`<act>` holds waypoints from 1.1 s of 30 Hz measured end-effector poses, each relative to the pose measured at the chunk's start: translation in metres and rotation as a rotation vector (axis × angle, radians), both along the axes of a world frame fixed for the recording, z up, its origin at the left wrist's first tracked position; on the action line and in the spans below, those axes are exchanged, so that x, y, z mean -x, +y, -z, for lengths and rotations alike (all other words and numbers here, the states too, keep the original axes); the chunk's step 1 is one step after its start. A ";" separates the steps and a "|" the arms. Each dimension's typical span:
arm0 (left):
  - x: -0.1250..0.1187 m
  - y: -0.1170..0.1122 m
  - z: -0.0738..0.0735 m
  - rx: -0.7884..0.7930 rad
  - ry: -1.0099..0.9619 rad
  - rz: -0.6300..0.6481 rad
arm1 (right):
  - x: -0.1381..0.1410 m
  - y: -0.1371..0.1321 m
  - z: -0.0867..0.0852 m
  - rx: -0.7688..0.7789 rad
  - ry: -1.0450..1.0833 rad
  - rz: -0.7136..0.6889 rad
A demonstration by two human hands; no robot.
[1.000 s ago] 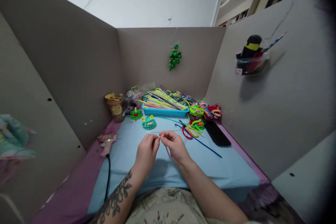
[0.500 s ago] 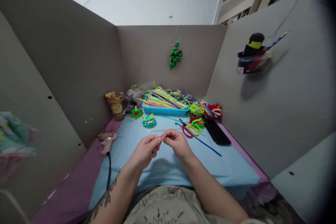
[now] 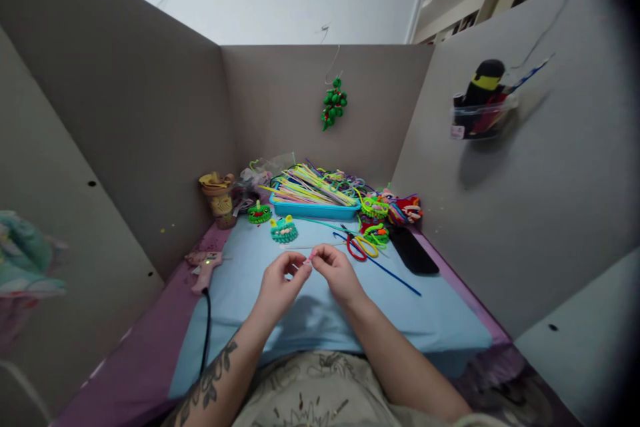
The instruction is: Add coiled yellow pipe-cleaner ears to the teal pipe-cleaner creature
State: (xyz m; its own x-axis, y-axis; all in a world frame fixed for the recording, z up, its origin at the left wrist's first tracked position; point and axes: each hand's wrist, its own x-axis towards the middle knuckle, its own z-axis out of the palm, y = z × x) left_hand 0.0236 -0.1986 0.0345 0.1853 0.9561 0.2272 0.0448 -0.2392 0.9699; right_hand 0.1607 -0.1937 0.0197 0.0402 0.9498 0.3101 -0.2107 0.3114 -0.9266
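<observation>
Close together above the blue cloth, both hands pinch a small pink piece [image 3: 311,257], possibly a bit of pipe cleaner; most of it is hidden by the fingers. My left hand [image 3: 281,285] has its thumb and forefinger tips at the near end, with a gap between its curled fingers. My right hand [image 3: 341,277] grips the far end between thumb and forefinger. Just beyond the hands sits a teal fuzzy figure [image 3: 284,229] with yellow ears. Scissors [image 3: 362,247] with red and yellow handles lie beyond my right hand, touching a dark blue pipe cleaner [image 3: 395,274].
A blue tray [image 3: 315,211] heaped with pipe cleaners stands at the back. A black phone [image 3: 414,252] lies at right, a pink glue gun [image 3: 205,268] with its cord at left. Grey panels [image 3: 325,67] enclose three sides; a clear holder [image 3: 483,121] hangs on the right one.
My left hand has turned and its fingers have loosened and spread a little around the pink piece, showing more of it. The right hand stays nearly in place.
</observation>
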 end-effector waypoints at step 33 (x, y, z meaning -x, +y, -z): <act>-0.010 -0.008 -0.001 -0.037 0.103 0.062 | 0.003 -0.001 -0.002 -0.006 0.083 -0.052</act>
State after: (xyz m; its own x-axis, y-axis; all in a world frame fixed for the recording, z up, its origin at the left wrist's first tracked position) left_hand 0.0338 -0.2063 0.0354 0.2679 0.9335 0.2383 0.1282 -0.2797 0.9515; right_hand 0.1582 -0.1945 0.0213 0.0165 0.9494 0.3136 -0.3025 0.3037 -0.9035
